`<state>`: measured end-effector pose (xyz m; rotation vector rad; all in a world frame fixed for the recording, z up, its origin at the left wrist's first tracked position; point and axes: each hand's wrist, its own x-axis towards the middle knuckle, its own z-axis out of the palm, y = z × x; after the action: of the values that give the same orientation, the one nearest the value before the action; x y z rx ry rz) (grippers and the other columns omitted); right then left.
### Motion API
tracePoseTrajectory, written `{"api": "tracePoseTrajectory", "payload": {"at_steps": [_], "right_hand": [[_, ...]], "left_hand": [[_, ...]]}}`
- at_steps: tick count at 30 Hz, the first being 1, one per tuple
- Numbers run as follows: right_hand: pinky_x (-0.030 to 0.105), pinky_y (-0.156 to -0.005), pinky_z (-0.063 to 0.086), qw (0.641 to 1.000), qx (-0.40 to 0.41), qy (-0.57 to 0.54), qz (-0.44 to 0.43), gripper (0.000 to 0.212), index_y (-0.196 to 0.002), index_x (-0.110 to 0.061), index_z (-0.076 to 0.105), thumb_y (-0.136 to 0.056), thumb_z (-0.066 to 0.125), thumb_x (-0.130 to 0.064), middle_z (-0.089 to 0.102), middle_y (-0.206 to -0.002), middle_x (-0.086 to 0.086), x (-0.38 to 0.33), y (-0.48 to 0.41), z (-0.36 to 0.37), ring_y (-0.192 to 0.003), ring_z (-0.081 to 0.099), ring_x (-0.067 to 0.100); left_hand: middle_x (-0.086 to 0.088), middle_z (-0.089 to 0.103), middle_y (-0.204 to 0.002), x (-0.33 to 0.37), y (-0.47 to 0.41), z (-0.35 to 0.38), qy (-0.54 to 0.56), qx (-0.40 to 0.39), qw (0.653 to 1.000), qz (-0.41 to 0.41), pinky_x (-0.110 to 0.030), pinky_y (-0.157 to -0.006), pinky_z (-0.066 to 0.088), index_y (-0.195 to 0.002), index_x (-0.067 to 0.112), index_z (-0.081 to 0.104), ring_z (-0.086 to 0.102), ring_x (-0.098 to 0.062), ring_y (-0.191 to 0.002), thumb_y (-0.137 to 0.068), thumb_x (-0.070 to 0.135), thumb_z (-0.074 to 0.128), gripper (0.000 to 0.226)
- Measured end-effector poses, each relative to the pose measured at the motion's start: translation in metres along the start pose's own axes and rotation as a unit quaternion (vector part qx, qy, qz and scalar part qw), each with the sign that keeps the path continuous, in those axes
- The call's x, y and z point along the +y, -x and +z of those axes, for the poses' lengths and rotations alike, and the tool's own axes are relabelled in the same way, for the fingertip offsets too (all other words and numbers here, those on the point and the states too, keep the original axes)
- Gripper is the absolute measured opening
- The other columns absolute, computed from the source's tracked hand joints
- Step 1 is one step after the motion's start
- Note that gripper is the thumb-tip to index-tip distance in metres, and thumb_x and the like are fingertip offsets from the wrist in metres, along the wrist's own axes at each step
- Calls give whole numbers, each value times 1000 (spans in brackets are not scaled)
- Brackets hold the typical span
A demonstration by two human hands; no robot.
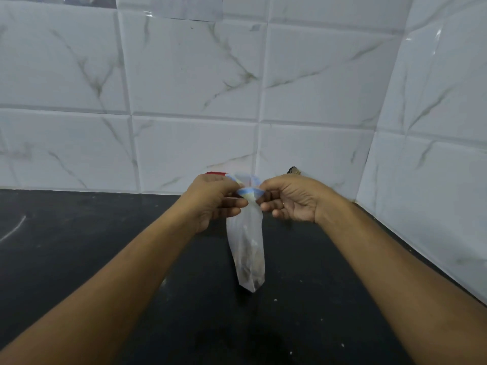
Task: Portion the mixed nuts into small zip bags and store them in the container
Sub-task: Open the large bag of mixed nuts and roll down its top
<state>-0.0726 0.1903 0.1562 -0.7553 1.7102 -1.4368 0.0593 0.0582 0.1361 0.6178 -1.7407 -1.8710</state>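
- Your left grip (210, 198) is closed on the top of the zip bag (247, 246). Thumb and curled fingers pinch the blue seal strip (249, 192) from its 9 o'clock side.
- Your right grip (292, 198) pinches the same strip from the 3 o'clock side, also closed on the bag.
- The two pinch points are close together, so the strip is bunched between them. My read is that you're working the seal, but I can't tell if you're pressing it shut or pulling it open.
- The bag hangs straight down toward 6 o'clock at frame centre, over the black table (79, 233). I can't tell if its bottom touches the table.
- The mixed nuts (250, 270) sit in the bottom of the bag. Holding it by the top likely lets their weight pull the film straight and leaves the seal free of nuts.
- The bag looks portioned, and the steps left are probably sealing and storing it. The container is not in view.
- A red object (216, 173) peeks out at 12 o'clock of the left grip, by the tiled wall (184, 75). A dark object (293, 170) shows at 12 o'clock of the right grip. Both are too hidden to name.
- Risk: the bunched strip may seal unevenly, so flatten it before you press along it.
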Motion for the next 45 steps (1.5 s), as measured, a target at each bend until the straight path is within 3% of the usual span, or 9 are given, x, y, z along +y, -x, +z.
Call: {"api": "tracePoseTrajectory", "payload": {"at_steps": [8, 15, 19, 22, 25, 32, 38, 42, 45], "right_hand": [[31, -55, 64, 947, 66, -313, -29, 3, -101, 5, 63, -98, 63, 6, 76, -82, 23, 12, -12, 4, -68, 78, 27], [48, -80, 65, 910, 52, -410, -27, 16, -104, 6, 64, -102, 48, 8, 76, -100, 25, 21, -14, 12, -95, 74, 37], [45, -80, 60, 919, 27, -394, -17, 21, -110, 2, 66, -104, 50, -8, 77, -91, 20, 28, -14, 11, -82, 79, 32], [37, -64, 61, 944, 23, -329, -3, 31, -115, -4, 67, -105, 57, -32, 77, -84, 14, 32, -14, 10, -69, 77, 25], [30, -54, 59, 958, 48, -283, 7, 15, -103, -8, 68, -100, 67, -23, 73, -78, 10, 33, -14, 9, -69, 71, 21], [26, -47, 57, 944, 48, -325, 11, 13, -103, -5, 64, -100, 67, -17, 65, -72, 9, 35, -19, 7, -52, 64, 17], [32, -59, 62, 949, 51, -310, -11, 31, -129, 0, 66, -100, 64, -7, 76, -101, 15, 37, -26, 7, -74, 78, 24], [33, -61, 63, 965, 60, -257, 0, 36, -131, -1, 66, -98, 68, -13, 76, -105, 15, 38, -28, 6, -80, 76, 25], [40, -80, 65, 971, 56, -234, 1, 35, -127, -2, 69, -98, 71, -21, 76, -109, 14, 38, -29, 4, -89, 75, 27]], "left_hand": [[-21, 75, -96, -12, -15, -7, 300, 34, 951, -73, -31, -59, 63, -107, -6, 65, 78, -24, -71, -97, -6, 59, 12], [-23, 75, -109, -23, -12, -12, 436, -5, 896, -88, -41, -93, 60, -110, -6, 65, 77, -32, -96, -100, -7, 45, 23], [-18, 77, -99, -28, -5, -11, 403, -44, 909, -97, -40, -82, 64, -105, -3, 67, 79, -27, -85, -103, 2, 42, 26], [-10, 73, -90, -29, -5, -15, 331, -66, 935, -110, -35, -72, 65, -100, 4, 70, 76, -22, -75, -104, 22, 51, 26], [-5, 69, -76, -29, -8, -13, 279, -37, 952, -122, -30, -67, 63, -91, 7, 67, 71, -17, -66, -101, 27, 62, 23], [-11, 72, -113, -29, -9, -13, 312, -43, 938, -144, -24, -58, 62, -126, 0, 66, 72, -18, -74, -94, 19, 71, 37], [-13, 69, -112, -31, -17, -9, 252, -41, 958, -130, -30, -72, 62, -114, 2, 68, 69, -24, -100, -89, 12, 74, 28], [-15, 72, -113, -30, -20, -8, 261, -51, 953, -146, -29, -72, 61, -111, -1, 67, 70, -22, -88, -91, 5, 71, 21], [-13, 73, -104, -32, -23, -7, 227, -35, 963, -144, -29, -72, 60, -112, 1, 69, 69, -23, -94, -90, 14, 76, 26]]}}
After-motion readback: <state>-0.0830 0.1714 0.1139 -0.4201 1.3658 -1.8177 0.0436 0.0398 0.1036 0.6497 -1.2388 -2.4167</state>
